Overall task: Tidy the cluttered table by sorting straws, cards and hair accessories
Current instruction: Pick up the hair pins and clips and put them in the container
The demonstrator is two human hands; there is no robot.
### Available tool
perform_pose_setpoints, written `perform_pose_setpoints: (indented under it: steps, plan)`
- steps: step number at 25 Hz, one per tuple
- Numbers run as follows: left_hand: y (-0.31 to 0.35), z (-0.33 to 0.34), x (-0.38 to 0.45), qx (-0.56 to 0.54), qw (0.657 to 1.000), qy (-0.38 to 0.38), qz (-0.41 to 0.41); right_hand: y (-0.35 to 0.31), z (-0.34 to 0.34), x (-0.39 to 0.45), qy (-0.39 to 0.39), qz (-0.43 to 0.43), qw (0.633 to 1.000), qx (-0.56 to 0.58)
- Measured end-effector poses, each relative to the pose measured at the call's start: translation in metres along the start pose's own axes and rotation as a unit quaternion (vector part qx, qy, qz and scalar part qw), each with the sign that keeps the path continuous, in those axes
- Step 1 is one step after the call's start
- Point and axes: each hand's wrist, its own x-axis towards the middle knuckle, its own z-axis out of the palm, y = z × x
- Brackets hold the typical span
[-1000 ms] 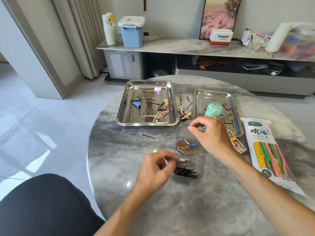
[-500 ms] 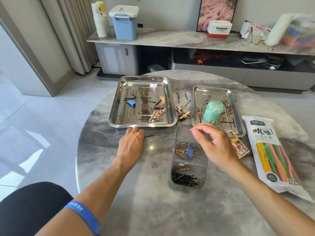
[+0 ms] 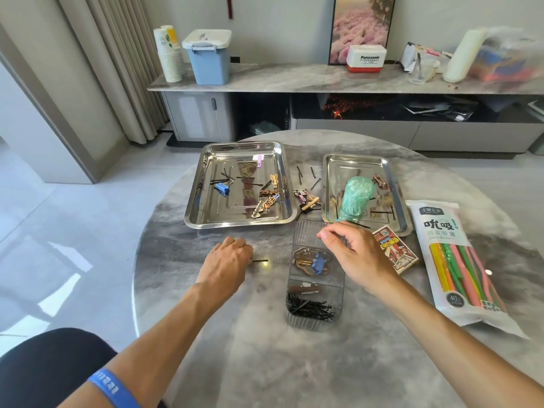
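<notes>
**Hairpin sorting was only partly done**

The left hand lay on the tabletop with its fingers curled down over one end of a loose black bobby pin; the grip seemed to be closing on the pin, but the fingertips were hidden, so I cannot tell if the pin was really pinched. The right hand hovered over the far end of the clear divided organizer, fingers loosely curled, and nothing was visible in its grip.

In my judgement the task was near the middle. The organizer's near compartment already held a heap of black pins, and the middle one held some bigger clips with a blue one on top. Much was left: the left steel tray still held mixed clips and pins, the right steel tray held a green item and more pins, and several pins and clips lay on the tabletop between the two trays. The card pack lay just beside the right hand, and the bag of coloured straws lay at the right edge; both looked not yet sorted
</notes>
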Motion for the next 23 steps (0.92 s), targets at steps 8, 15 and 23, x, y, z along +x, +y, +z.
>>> perform_pose_setpoints:
  steps: [8,15,23]
  plan:
    - [0.033,-0.047,-0.013,-0.17,0.976,0.132,0.033,-0.005,-0.011,-0.006,-0.034,0.016,0.998,-0.052]
    - [0.09,-0.067,-0.054,-0.04,0.966,0.057,0.249,-0.01,-0.013,-0.003,-0.054,0.032,0.997,-0.048]
    - [0.084,-0.072,-0.039,-0.208,0.951,0.039,0.224,-0.022,-0.015,0.029,0.048,0.065,0.996,0.044]
